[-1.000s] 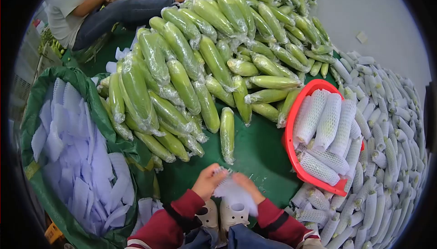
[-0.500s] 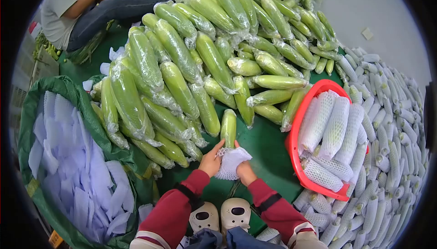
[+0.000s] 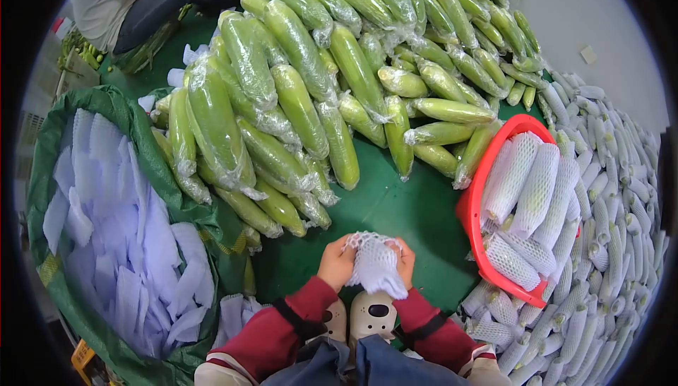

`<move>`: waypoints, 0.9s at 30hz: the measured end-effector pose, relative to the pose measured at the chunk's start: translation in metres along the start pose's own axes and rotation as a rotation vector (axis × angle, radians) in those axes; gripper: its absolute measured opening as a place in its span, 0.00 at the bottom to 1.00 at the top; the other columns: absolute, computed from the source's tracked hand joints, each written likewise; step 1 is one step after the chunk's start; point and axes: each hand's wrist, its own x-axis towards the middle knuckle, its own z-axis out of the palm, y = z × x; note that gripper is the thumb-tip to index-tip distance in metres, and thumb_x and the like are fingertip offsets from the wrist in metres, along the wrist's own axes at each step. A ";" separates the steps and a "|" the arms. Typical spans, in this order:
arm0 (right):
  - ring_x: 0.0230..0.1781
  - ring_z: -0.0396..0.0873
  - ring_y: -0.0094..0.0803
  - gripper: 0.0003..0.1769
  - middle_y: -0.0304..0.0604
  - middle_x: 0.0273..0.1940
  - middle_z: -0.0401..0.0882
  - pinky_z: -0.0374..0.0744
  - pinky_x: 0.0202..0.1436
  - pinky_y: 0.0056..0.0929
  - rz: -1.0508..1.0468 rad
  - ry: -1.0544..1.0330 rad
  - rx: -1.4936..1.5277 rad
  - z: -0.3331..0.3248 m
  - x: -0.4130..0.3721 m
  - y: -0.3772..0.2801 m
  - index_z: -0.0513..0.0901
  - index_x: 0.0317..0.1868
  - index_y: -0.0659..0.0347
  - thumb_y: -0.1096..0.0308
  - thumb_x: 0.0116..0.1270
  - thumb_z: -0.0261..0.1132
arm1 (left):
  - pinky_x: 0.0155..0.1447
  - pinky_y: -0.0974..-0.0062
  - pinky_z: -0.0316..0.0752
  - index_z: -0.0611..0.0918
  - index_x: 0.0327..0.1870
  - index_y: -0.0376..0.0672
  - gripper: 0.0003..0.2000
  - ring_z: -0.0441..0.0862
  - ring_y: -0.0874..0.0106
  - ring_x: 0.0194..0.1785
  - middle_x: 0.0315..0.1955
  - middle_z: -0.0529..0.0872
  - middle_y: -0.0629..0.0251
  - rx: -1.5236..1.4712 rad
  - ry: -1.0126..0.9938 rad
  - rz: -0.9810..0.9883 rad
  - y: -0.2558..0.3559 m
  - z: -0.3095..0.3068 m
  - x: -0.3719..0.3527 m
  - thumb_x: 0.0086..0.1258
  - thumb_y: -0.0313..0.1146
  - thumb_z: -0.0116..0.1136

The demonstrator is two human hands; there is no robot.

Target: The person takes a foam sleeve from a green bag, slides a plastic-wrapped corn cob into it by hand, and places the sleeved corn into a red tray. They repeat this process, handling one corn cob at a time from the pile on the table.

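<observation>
A white foam net sleeve point(image 3: 374, 262) is held between my two hands, its openwork edge toward the pile and its lower end hanging over the shoes. My left hand point(image 3: 337, 264) has its fingers closed on the sleeve's left edge. On the opposite edge, my right hand point(image 3: 405, 262) grips it with bent fingers. No green shows out of the sleeve's far end; I cannot tell whether a vegetable is inside. Ahead of the hands lies a heap of long, pale-green gourd-like vegetables point(image 3: 300, 107) wrapped in clear film.
A green woven bag point(image 3: 42, 174) full of flat white foam sleeves point(image 3: 116, 223) stands at left. At right, a red basket point(image 3: 470, 209) holds sleeved vegetables, with many more sleeved vegetables point(image 3: 607, 209) piled beyond. Another person point(image 3: 102, 4) sits at upper left. Cream clogs point(image 3: 373, 312) are below my hands.
The vegetable that stuck out beyond the sleeve is no longer visible. Both hands have drawn closer to my body with the sleeve, and the camera view has shifted slightly.
</observation>
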 end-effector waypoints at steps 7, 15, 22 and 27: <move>0.26 0.64 0.14 0.12 0.28 0.24 0.71 0.67 0.28 0.19 0.061 -0.020 -0.059 0.002 0.016 0.017 0.77 0.31 0.63 0.64 0.70 0.60 | 0.33 0.75 0.73 0.82 0.45 0.35 0.10 0.76 0.80 0.28 0.25 0.85 0.59 0.236 -0.034 0.071 -0.016 -0.020 0.015 0.69 0.31 0.53; 0.27 0.62 0.14 0.15 0.27 0.25 0.69 0.65 0.28 0.18 0.047 -0.052 -0.048 0.005 0.035 0.043 0.76 0.29 0.64 0.61 0.70 0.61 | 0.40 0.77 0.74 0.79 0.49 0.31 0.14 0.79 0.79 0.33 0.32 0.86 0.60 0.019 -0.051 -0.026 -0.053 -0.028 0.048 0.73 0.32 0.49; 0.24 0.66 0.14 0.16 0.27 0.25 0.72 0.67 0.27 0.19 0.250 -0.024 0.010 -0.004 0.036 0.048 0.77 0.29 0.63 0.59 0.70 0.61 | 0.42 0.75 0.75 0.80 0.48 0.31 0.17 0.80 0.77 0.36 0.35 0.86 0.62 0.114 -0.059 -0.077 -0.064 -0.025 0.041 0.75 0.38 0.47; 0.24 0.70 0.15 0.15 0.29 0.25 0.74 0.71 0.28 0.19 0.362 0.044 0.214 0.018 0.015 0.022 0.78 0.31 0.60 0.58 0.71 0.59 | 0.45 0.72 0.75 0.81 0.46 0.33 0.18 0.82 0.73 0.39 0.39 0.84 0.63 0.406 0.050 0.066 -0.088 -0.032 0.028 0.76 0.40 0.45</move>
